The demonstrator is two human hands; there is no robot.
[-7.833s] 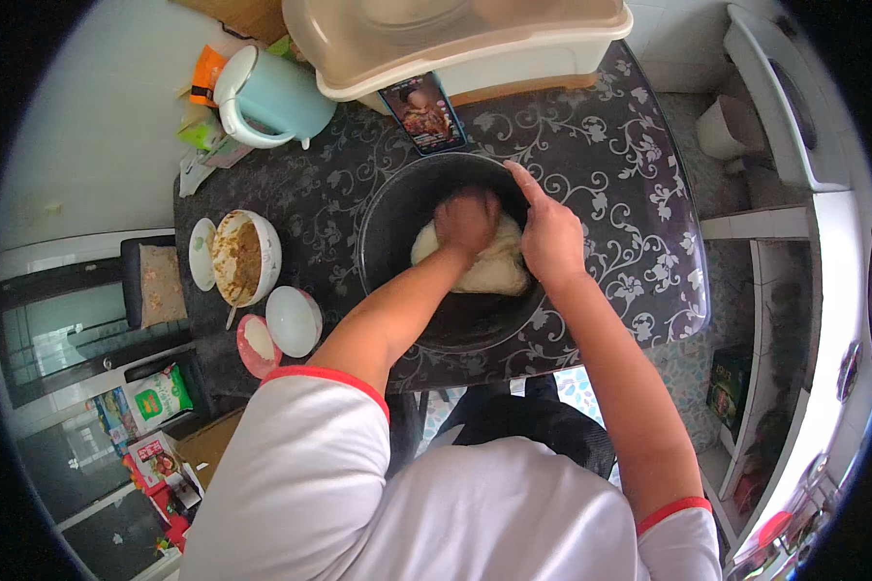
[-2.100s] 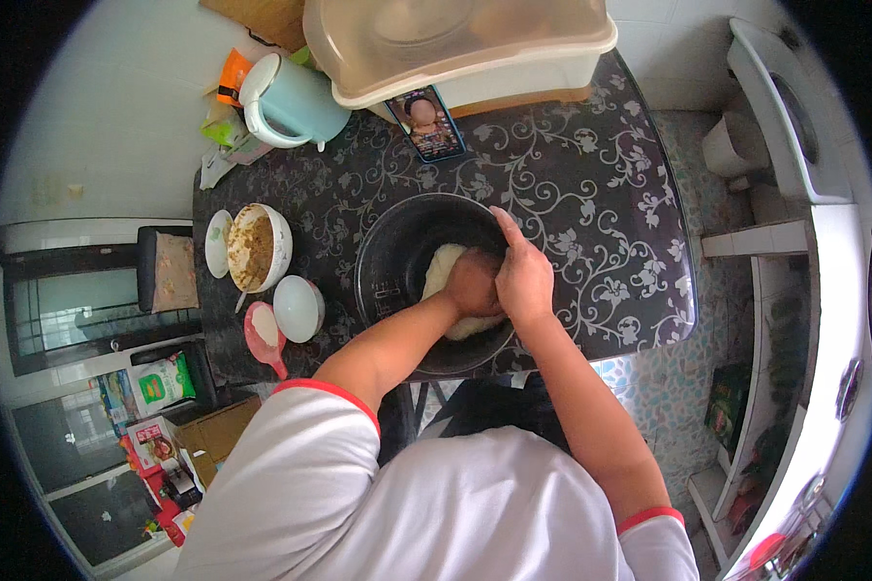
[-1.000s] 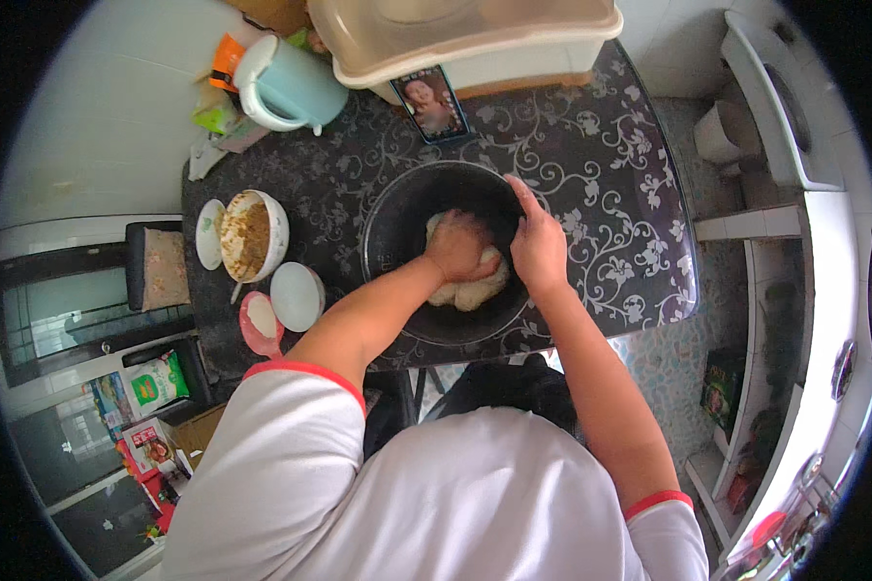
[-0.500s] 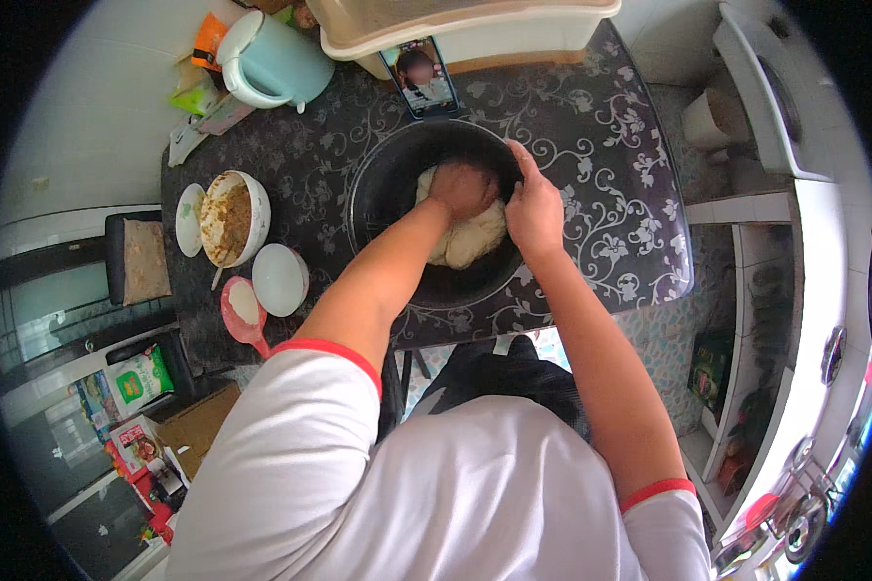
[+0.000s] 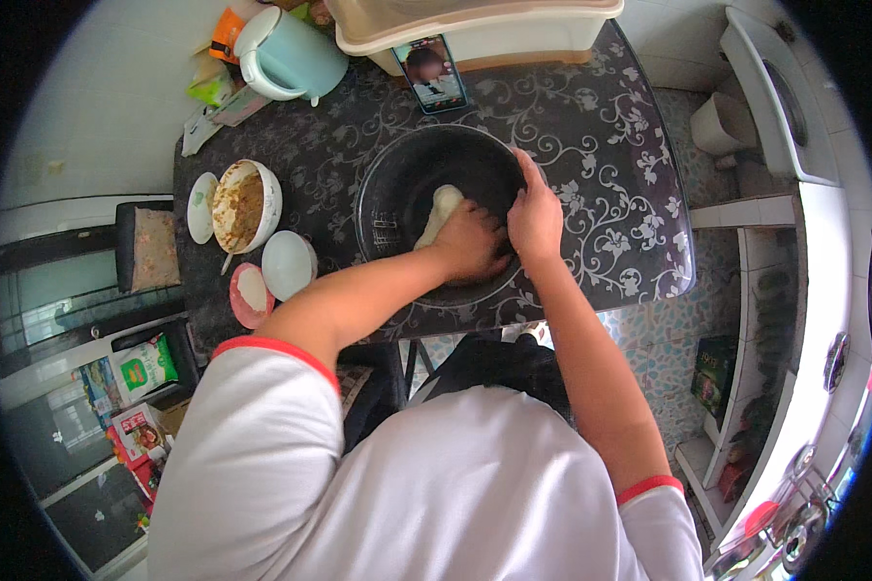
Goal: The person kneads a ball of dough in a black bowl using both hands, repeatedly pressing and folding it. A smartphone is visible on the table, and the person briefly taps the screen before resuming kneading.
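A large black basin (image 5: 397,189) stands on the table in front of me, with a lump of pale dough (image 5: 443,212) inside. My left hand (image 5: 473,242) reaches down into it, curled over the dough with fingers bent. Part of the dough is hidden beneath that hand. On the right side my right hand (image 5: 536,215) is closed on the basin's rim, thumb and fingers either side of the wall.
To the left are a bowl of brown filling (image 5: 247,208), a small white bowl (image 5: 289,264) and a pink scoop with white powder (image 5: 251,292). Farther back stand a pale blue jug (image 5: 295,53), a propped phone (image 5: 430,74) and a cream plastic bin (image 5: 494,39). Dark patterned cloth (image 5: 601,174) covers the table.
My left hand has come nearer to me within the basin and now covers the dough's right part; the dough looks narrower and longer. My right hand keeps its hold on the rim.
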